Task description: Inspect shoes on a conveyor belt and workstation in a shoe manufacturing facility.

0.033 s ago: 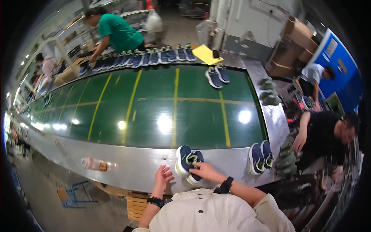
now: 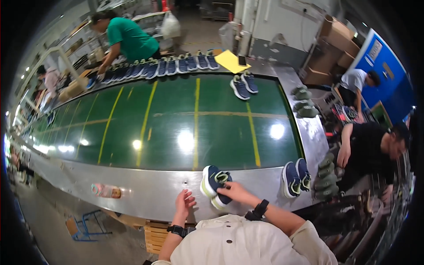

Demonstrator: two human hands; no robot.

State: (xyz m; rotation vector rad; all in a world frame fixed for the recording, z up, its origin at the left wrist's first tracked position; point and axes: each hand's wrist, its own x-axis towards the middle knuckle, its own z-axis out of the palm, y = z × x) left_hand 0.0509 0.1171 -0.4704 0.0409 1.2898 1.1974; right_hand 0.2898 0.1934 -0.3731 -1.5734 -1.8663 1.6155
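Left hand (image 2: 185,202): was held half open — nothing gripped, near the shoes (image 2: 212,182).
Right hand (image 2: 234,191): was bent against one shoe's opening — grip could not be confirmed.
Shoes: were set on the metal ledge (image 2: 150,187).

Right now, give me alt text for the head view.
The right hand touches a pair of navy shoes on a metal ledge; the left hand, empty, is beside them. Beyond the green belt stands a shoe row.

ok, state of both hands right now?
Left hand: open, holding nothing, beside the navy shoes.
Right hand: partly curled at those shoes; whether it grips one can't be told.
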